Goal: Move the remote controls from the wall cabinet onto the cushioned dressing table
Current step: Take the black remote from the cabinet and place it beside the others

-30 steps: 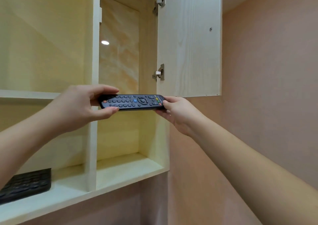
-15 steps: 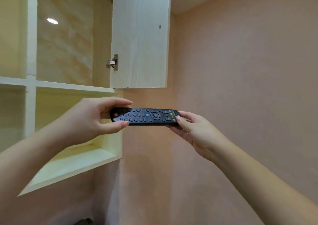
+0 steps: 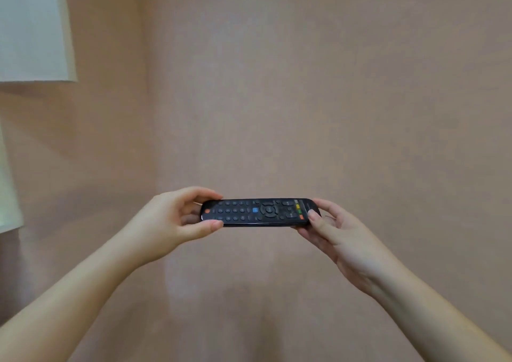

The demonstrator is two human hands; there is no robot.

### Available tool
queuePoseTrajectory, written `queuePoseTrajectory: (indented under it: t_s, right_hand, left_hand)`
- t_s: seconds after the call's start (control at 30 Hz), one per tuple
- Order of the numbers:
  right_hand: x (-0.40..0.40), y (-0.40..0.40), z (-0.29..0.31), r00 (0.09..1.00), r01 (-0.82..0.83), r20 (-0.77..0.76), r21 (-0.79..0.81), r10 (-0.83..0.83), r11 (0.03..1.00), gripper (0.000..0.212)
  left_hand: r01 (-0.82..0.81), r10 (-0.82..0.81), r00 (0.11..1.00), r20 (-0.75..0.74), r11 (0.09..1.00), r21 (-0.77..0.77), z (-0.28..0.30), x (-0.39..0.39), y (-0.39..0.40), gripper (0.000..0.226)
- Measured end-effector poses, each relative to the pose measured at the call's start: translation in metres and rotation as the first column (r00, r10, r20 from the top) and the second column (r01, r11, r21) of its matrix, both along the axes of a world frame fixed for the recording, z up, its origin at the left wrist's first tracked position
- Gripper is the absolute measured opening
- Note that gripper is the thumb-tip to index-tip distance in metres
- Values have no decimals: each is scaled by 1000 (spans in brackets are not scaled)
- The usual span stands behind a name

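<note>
Between my two hands, out in front of me at about chest height, I held the black remote control [image 3: 259, 212] level and lengthwise, its buttons facing up. My left hand [image 3: 169, 223] pinched the end with the orange button, thumb on the near edge and fingers curled over the far edge; my right hand [image 3: 336, 234] took the opposite end, thumb pressed by the coloured keys and the other fingers cupped beneath. I judged that holding it at both ends kept it flat and steady for carrying, so it would not tip or slip on the way. Beyond it stood only the plain pinkish wall [image 3: 332, 98], meeting another wall at a corner. At the far left edge I could see the pale cabinet door [image 3: 33, 29] and a sliver of the wall cabinet [image 3: 7, 195] below it, well apart from the remote. The cushioned dressing table was nowhere in view, so the setting-down was yet to come.
</note>
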State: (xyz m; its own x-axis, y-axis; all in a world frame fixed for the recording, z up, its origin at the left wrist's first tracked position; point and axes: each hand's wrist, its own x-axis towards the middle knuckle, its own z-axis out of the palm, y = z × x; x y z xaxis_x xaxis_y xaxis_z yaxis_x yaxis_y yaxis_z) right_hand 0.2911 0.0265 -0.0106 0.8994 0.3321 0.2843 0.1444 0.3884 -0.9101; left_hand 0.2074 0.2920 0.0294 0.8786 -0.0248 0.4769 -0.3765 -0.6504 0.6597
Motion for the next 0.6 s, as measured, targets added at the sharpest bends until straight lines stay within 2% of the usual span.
queuePoseTrajectory:
  t_s: [0.17, 0.37, 0.47, 0.6]
  right_hand:
    - [-2, -92, -31, 984, 174, -27, -21, -174, 985, 32]
    - [-13, -172, -66, 927, 362, -92, -30, -364, 932, 35]
    - [-23, -199, -83, 869, 479, -136, -10, -476, 878, 34]
    - [-40, -228, -105, 744, 651, -169, -39, -647, 758, 33]
  left_hand:
    - [138, -147, 984, -105, 987, -87, -37, 46, -80, 35]
    - [326, -357, 915, -188, 928, -179, -68, 95, -160, 38]
    - [422, -469, 856, -218, 877, -229, -83, 122, -196, 39]
    - [562, -614, 750, -246, 787, -254, -103, 154, -246, 39]
